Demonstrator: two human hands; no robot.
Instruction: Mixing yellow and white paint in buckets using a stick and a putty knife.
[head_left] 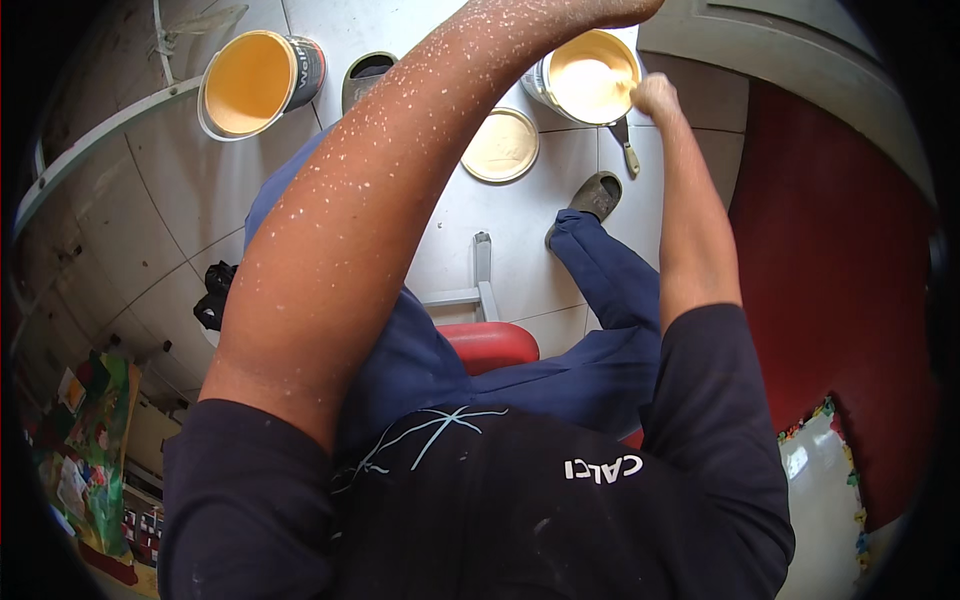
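A white bucket [534,83] of cream-yellow paint stands on the tiled floor ahead of me. My right hand [657,97] is closed in a fist at its right rim. Whatever the fist holds is hidden, though something paint-coated shows in the paint beside it. Speckled with white paint, my left arm stretches across the view over the bucket's left side. My left hand [632,10] is cut off by the upper edge, its fingers out of sight. A putty knife [630,157] with a pale handle lies against the bucket's near right side. Left of it lies a round cream lid [500,146].
A second bucket [303,72], yellowish inside, stands at the far left near a curved pale rail [95,155]. Between my legs are a red seat [492,345] and a grey metal leg [483,262]. At right is a red surface [830,280].
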